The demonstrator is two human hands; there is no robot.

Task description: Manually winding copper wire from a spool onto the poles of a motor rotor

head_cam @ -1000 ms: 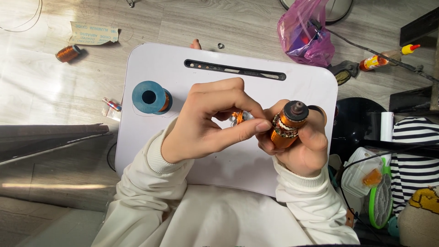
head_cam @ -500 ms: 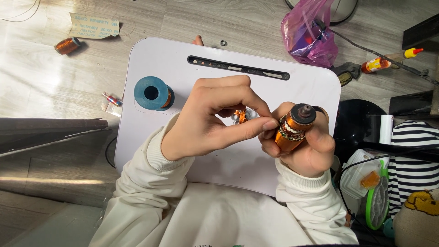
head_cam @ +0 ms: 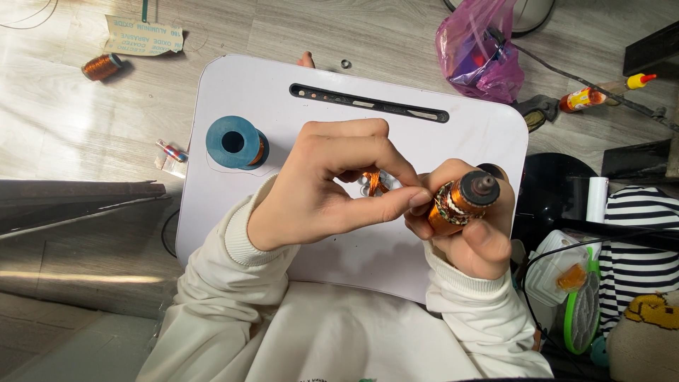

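Right hand [head_cam: 470, 237] is wrapped around a copper-wound motor armature [head_cam: 461, 203], holding it upright over the white lap desk [head_cam: 283, 99]. Left hand [head_cam: 322, 187] pinches thin copper wire [head_cam: 373, 180] right beside it, fingertips touching the armature. Blue spool [head_cam: 235, 142] sits on the desk's left side.

A home floor used as a makeshift workshop: wood flooring [head_cam: 64, 127], a white lap counter [head_cam: 283, 92], wire spools [head_cam: 235, 143], striped clothing [head_cam: 647, 240], a plush toy [head_cam: 647, 332].
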